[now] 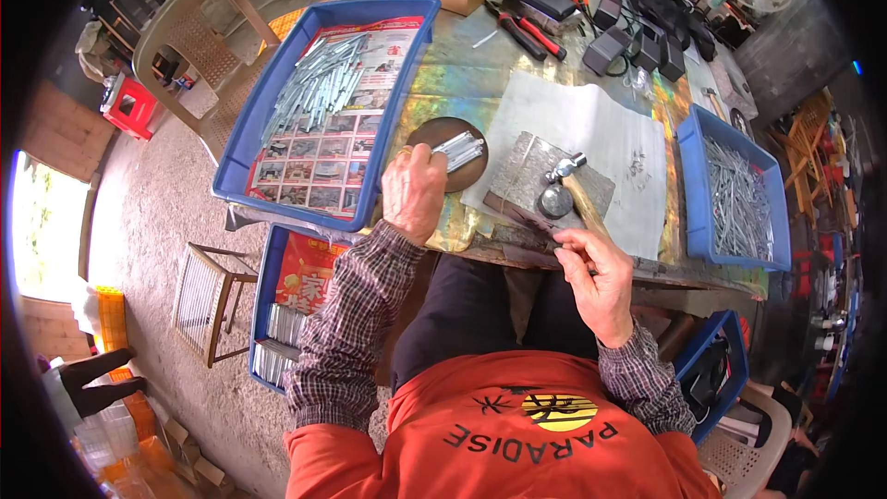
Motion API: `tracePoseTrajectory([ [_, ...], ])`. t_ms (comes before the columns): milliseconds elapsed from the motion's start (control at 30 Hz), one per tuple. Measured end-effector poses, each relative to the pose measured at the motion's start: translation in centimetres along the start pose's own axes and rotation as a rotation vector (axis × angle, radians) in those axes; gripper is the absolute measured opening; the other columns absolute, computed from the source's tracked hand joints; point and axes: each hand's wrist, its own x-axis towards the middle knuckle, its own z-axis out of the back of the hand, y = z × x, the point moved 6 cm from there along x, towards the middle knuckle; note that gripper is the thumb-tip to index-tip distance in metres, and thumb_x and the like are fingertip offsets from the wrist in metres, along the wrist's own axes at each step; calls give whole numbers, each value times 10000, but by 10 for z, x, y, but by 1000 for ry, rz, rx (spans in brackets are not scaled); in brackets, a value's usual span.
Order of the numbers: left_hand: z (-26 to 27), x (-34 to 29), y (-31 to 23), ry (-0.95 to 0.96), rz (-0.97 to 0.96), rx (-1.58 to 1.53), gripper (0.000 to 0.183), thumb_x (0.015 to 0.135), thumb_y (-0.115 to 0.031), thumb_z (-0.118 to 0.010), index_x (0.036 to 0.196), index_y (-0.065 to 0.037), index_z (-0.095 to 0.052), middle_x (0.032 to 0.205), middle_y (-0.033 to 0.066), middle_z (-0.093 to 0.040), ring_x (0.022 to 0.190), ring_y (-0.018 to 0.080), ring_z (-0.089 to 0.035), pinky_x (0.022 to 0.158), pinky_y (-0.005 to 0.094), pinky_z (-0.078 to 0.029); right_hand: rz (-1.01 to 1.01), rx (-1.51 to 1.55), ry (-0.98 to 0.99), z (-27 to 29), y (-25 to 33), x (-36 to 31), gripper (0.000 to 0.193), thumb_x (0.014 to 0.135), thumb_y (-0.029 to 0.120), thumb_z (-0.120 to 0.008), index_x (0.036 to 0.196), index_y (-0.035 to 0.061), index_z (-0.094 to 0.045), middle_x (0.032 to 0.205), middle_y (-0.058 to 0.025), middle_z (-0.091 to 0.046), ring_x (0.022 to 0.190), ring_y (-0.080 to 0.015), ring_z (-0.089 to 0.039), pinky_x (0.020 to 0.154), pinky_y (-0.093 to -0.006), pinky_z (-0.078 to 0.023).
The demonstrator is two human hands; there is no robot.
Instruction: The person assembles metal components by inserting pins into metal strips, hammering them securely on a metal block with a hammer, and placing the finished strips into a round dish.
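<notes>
Grey floor [185,194] beside a stained table [443,74]. From the head view, left hand [416,189] with bent fingers at a round brown dish [459,181] of shiny metal sticks [462,148], too hidden to tell if gripping any. Right hand [596,282] curled near the hammer [580,192]; can't tell if holding something thin. Under the hammer, a metal plate [534,159] on white paper [527,120]. More sticks in blue tray [403,92] at left, thin metal bits [737,189] in blue bin [698,194] at right
</notes>
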Motion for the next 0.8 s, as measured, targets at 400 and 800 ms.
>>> tracePoseTrajectory([
  [400,50,28,32,-65,59,-176,129,778,-10,-624,887,-43,-685,786,129,-651,698,288,-647,608,348,-509,-58,-49,-24,15,-7,1,114,846,-5,-625,958,-17,-641,763,-65,-597,629,-104,-552,560,-228,-428],
  [800,-13,71,192,366,508,233,195,753,-206,-678,855,-42,-701,855,193,-672,820,360,-651,741,433,-510,-18,-91,-8,10,-6,15,92,824,-18,-631,916,-15,-637,761,-103,-615,641,-190,-591,575,-270,-444],
])
